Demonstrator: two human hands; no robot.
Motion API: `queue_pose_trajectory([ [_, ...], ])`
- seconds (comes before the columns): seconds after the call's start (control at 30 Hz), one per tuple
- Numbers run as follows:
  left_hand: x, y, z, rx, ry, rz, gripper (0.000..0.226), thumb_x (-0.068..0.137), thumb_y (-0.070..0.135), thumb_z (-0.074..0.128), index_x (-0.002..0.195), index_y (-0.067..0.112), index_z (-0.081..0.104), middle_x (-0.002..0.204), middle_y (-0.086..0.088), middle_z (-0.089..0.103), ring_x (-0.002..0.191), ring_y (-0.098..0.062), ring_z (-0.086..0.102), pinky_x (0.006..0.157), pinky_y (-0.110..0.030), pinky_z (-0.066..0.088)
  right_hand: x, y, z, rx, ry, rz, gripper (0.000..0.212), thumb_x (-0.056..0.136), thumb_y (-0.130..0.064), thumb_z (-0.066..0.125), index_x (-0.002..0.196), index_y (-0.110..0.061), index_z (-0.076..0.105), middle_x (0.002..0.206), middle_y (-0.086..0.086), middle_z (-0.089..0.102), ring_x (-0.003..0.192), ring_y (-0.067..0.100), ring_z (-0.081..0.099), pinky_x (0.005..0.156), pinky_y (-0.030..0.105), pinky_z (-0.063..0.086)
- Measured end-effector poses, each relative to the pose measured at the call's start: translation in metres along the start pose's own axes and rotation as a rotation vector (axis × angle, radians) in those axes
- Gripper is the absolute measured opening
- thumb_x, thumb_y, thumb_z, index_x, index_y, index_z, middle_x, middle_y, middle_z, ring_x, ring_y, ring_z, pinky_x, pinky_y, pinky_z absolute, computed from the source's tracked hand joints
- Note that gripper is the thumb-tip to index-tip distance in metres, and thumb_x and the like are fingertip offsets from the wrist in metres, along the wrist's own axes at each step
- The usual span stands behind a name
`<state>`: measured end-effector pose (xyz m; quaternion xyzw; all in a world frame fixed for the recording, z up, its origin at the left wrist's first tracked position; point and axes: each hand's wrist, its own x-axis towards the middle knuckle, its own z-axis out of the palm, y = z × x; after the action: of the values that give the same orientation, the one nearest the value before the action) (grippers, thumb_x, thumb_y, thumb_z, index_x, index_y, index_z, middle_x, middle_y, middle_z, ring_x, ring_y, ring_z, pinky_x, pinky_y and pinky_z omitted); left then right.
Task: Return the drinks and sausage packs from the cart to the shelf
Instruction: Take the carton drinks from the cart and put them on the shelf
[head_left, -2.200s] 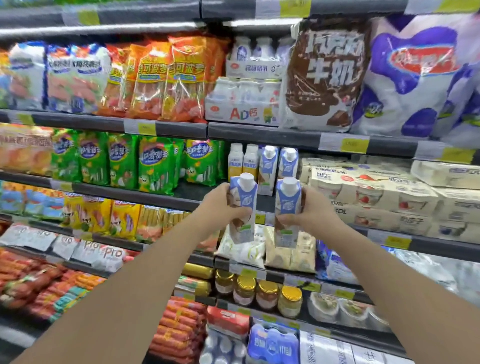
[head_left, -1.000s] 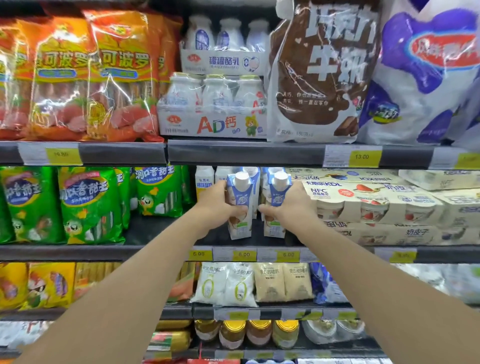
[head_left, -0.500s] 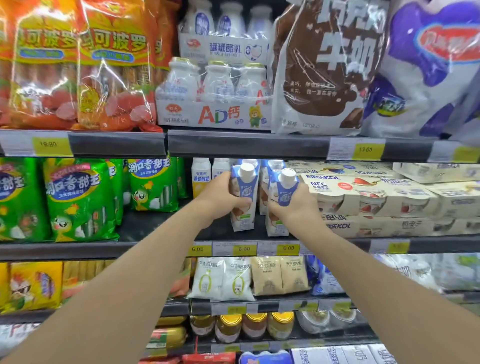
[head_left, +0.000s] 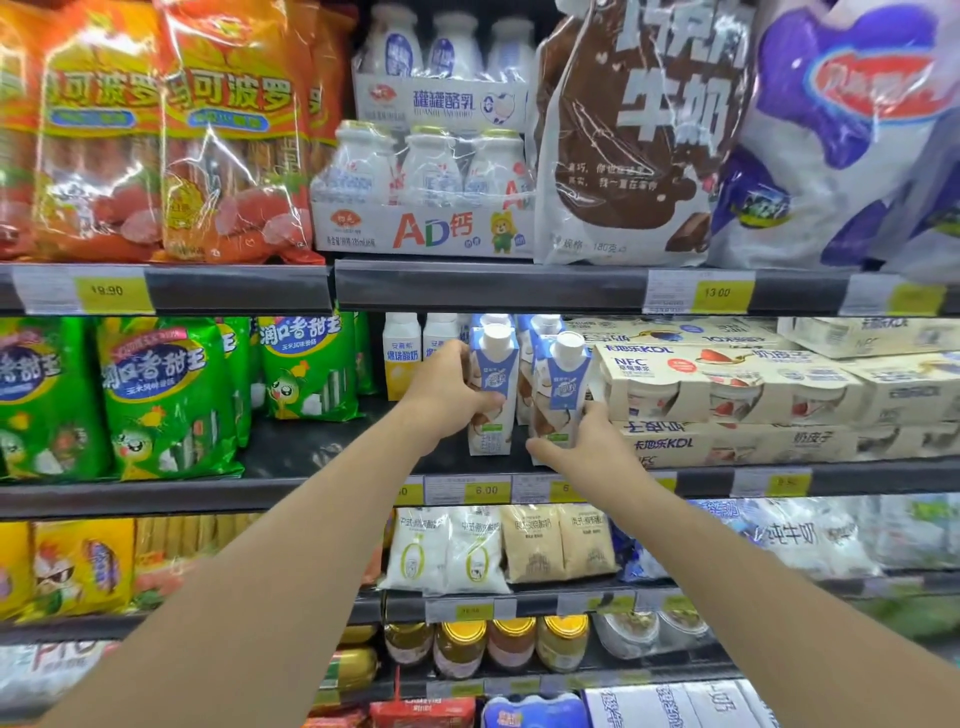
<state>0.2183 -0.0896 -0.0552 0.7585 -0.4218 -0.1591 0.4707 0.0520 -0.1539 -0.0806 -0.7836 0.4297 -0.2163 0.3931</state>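
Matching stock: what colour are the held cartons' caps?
White caps, clearest in the head view.

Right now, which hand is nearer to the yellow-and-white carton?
Left. The left hand is right beside the yellow-and-white carton; the right hand is farther right, past two blue cartons.

A single wide-angle camera worn on the person's head faces straight into a stocked store shelf (head_left: 488, 286) at close range, level with the second shelf from the top. Both forearms reach up from the bottom edge toward the centre of the frame. The lens bends the shelf edges slightly near the borders. Four shelf levels are visible, cropped at every side.
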Motion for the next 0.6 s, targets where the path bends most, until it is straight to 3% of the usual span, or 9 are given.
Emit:
queue_pose_trajectory([
  [0.17,0.000,-0.001,0.005,0.011,0.038,0.011,0.047,0.082,0.017,0.079,0.120,0.018,0.053,0.113,0.002,0.066,0.100,-0.013,0.063,0.071,-0.024,0.051,-0.006,0.004,-0.002,0.041,0.021,-0.002,0.062,0.089,-0.032,0.072,0.137,-0.014,0.038,0.121,0.000,0.060,0.104,0.018,0.058,0.081,0.029,0.046],
  [0.27,0.001,-0.003,0.007,-0.001,0.041,0.016,0.046,0.082,0.016,0.078,0.120,0.018,0.052,0.116,0.000,0.066,0.103,-0.015,0.063,0.076,-0.027,0.054,-0.012,0.009,-0.004,0.059,0.040,-0.002,0.064,0.089,-0.032,0.072,0.139,-0.013,0.036,0.121,0.000,0.060,0.103,0.016,0.055,0.081,0.027,0.044],
  [0.43,-0.002,-0.007,0.005,-0.007,0.010,-0.015,0.052,0.079,0.018,0.082,0.118,0.017,0.048,0.113,0.000,0.063,0.098,-0.014,0.062,0.076,-0.028,0.053,-0.025,0.020,-0.008,0.001,0.098,-0.001,0.071,0.089,-0.038,0.070,0.144,-0.013,0.033,0.132,0.003,0.054,0.106,0.017,0.054,0.063,0.017,0.043],
  [0.5,-0.009,-0.010,0.001,0.063,-0.013,-0.048,0.058,0.077,0.024,0.084,0.119,0.015,0.046,0.110,0.002,0.060,0.097,-0.015,0.058,0.075,-0.028,0.048,-0.031,0.025,-0.010,-0.004,0.115,-0.003,0.066,0.091,-0.033,0.068,0.144,-0.015,0.035,0.126,0.001,0.057,0.100,0.015,0.056,0.059,0.015,0.041],
  [0.6,-0.027,-0.008,-0.009,0.362,-0.051,-0.067,0.053,0.083,0.040,0.076,0.118,0.011,0.049,0.106,-0.002,0.059,0.093,-0.019,0.057,0.073,-0.032,0.045,-0.042,0.031,-0.020,-0.027,0.143,-0.005,0.054,0.093,-0.031,0.066,0.139,-0.016,0.042,0.125,0.001,0.059,0.104,0.016,0.057,0.070,0.022,0.043],
])
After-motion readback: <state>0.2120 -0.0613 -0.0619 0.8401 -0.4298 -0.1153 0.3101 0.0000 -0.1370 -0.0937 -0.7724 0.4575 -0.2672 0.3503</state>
